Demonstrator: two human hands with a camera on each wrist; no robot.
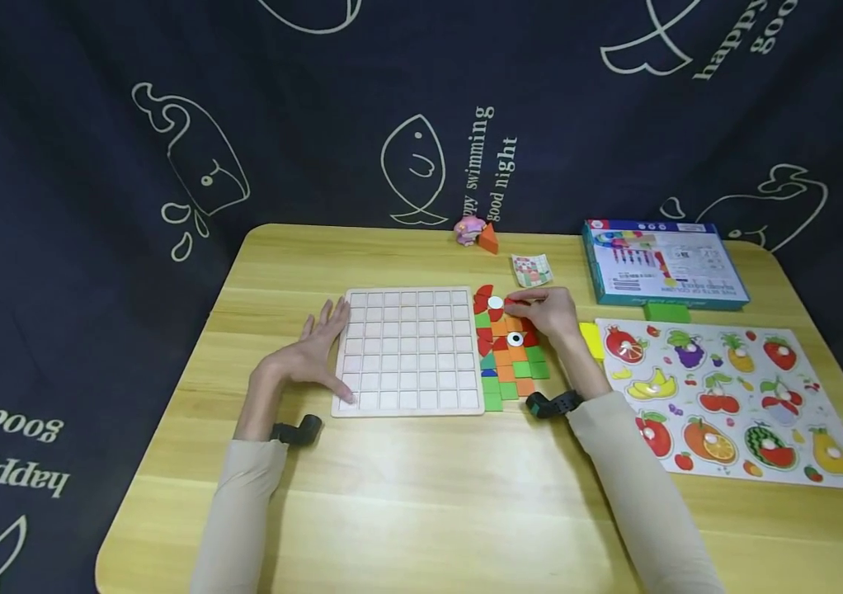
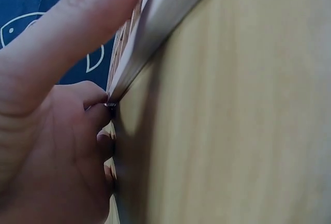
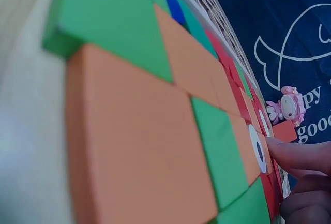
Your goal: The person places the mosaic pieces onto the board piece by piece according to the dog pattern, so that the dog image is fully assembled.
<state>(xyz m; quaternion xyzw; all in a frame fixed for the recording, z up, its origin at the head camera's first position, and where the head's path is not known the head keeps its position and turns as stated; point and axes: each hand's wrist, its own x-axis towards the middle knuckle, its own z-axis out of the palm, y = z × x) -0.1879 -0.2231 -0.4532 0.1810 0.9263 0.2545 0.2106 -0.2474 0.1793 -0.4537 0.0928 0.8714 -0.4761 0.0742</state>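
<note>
A pale wooden grid board (image 1: 408, 351) lies flat on the table, its square cells bare. My left hand (image 1: 313, 351) spreads along the board's left side, fingers at the edge and thumb on the lower left corner. In the left wrist view the board's edge (image 2: 150, 43) runs beside the thumb. Right of the board lie flat coloured tiles (image 1: 510, 371), mostly green, orange and red, with a white-ringed eye tile (image 1: 515, 338) among them. My right hand (image 1: 551, 313) reaches over their far end, thumb and forefinger pinching a red tile (image 1: 512, 302) near a white round piece (image 1: 495, 303).
Behind the tiles lie a small pattern card (image 1: 532, 270), an orange triangular block (image 1: 488, 238) and a pink figurine (image 1: 469, 229). A blue-edged box (image 1: 665, 268) stands at the back right. A fruit puzzle board (image 1: 733, 404) lies right of my forearm, near yellow (image 1: 591, 340) and green (image 1: 666, 313) pieces.
</note>
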